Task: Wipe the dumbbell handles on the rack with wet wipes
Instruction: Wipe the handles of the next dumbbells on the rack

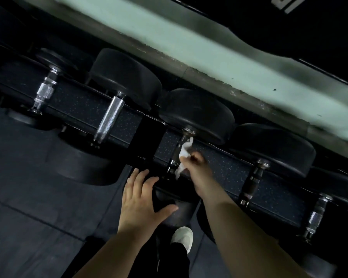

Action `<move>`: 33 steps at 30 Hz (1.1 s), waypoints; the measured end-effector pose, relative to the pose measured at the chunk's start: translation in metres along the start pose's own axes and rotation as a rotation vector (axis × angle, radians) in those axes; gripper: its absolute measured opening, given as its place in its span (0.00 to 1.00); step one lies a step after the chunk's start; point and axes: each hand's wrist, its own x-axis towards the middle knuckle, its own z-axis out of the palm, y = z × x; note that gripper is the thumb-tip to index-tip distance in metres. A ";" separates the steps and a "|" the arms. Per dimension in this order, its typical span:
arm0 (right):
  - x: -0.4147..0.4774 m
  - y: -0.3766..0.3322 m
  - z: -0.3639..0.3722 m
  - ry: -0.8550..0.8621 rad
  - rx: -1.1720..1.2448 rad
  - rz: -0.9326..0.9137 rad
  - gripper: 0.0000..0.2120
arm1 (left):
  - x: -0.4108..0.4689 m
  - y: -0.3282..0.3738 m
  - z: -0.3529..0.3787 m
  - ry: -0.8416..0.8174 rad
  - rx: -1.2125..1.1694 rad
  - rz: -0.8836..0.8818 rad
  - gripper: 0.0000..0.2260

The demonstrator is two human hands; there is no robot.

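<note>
Head view, looking down on a dumbbell rack [149,137]. Just right of centre, a white wipe [184,152] is pinched in the curled fingers of the right hand [197,167] and pressed against a handle [176,149], which runs from 1 o'clock to 7 o'clock between two black heads. The left hand [141,199], at 7 o'clock of the wipe, is shown with fingers straight and spread, grasping nothing; whether it touches the rack cannot be told. Further handles are seen at 10 o'clock [109,121] and at 4 o'clock [253,181].

The wipe is judged light, limp and damp, so it is best wrapped round the bar and gripped through. The handle is judged rigid, with a ridged metal grip. The dumbbell is presumed heavy and need not be lifted.
</note>
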 end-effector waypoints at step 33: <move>-0.065 -0.008 0.012 0.124 0.076 -0.124 0.06 | 0.070 0.026 -0.052 -0.270 -0.856 -0.399 0.15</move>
